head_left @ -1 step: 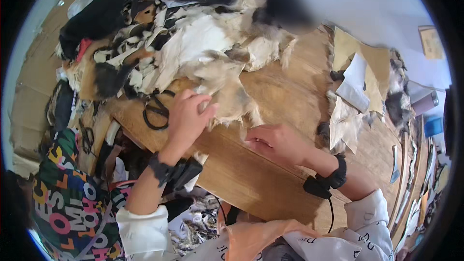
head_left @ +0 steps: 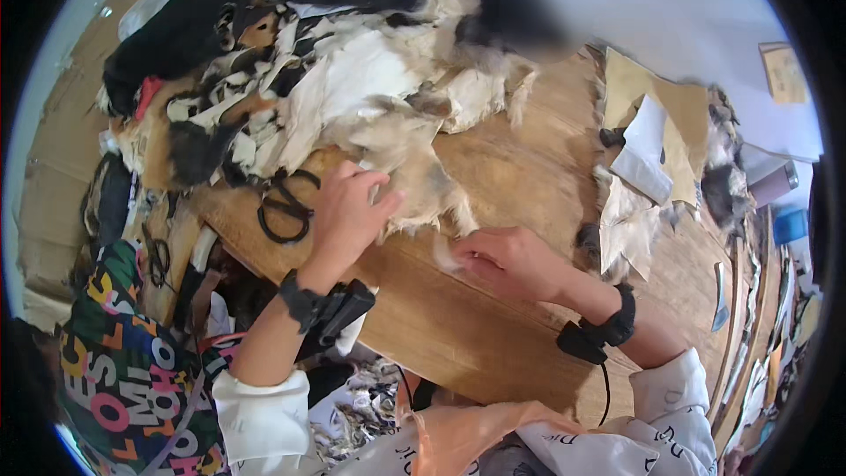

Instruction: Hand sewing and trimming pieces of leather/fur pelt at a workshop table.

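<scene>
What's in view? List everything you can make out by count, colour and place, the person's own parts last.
table: 1, brown wood, centre
fur heap: many pieces, white, tan, black, far left of table
tan fur piece: 1, tan-grey, heap's near edge
pale wisp: 1, whitish, blurred, at the right hand's fingertips
looped handles: one pair, black, beside the left hand
red scrap: 1, red, far left
brown sheet: 1, tan, right of table
folded piece: 1, white, on that sheet
cylinder: 1, pinkish, right edge
letter-patterned cloth: 1, multicoloured, lower left
fur scraps: uncounted, mixed black-white, below table edge
wristbands: 2, black, one per wrist
sleeves: 2, white, lower edge
hands: 2, bare, centre
</scene>
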`<move>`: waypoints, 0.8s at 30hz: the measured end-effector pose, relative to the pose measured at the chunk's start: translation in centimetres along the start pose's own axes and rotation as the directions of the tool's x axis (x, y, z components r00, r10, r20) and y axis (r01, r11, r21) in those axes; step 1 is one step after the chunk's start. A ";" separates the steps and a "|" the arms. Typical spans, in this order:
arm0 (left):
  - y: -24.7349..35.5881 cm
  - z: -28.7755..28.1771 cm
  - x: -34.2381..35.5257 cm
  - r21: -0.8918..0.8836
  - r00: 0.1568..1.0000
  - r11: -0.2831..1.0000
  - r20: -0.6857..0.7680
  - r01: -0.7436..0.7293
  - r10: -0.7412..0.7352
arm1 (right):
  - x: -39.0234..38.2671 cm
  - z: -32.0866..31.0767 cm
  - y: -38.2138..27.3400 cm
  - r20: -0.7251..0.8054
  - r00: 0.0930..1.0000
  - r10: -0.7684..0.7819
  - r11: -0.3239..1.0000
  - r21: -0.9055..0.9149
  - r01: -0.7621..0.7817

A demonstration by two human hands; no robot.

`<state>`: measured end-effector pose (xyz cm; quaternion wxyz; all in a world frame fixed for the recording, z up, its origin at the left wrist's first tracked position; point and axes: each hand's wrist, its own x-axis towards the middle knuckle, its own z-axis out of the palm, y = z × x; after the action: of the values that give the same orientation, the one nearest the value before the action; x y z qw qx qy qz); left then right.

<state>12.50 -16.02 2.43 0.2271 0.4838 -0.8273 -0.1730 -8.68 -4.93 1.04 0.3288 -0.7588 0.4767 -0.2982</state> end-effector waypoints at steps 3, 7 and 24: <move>0.7 2.4 1.9 0.200 0.994 0.980 0.105 -0.008 -0.013 | -2.5 -2.1 0.9 -0.096 0.992 0.087 0.995 -0.030 -0.090; 2.1 2.2 1.9 -0.243 0.992 0.968 0.121 0.065 -0.036 | -6.1 -4.4 1.1 -0.137 0.941 0.311 0.949 -0.003 -0.314; -1.5 1.5 1.6 0.095 0.940 0.937 0.094 -0.335 0.326 | -9.8 -2.5 -0.8 0.059 0.998 0.006 0.910 -0.415 0.019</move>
<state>12.07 -18.05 0.77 0.1940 0.3425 -0.9132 -0.1053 -13.78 3.85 1.84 0.1730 -0.8213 0.5167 -0.1689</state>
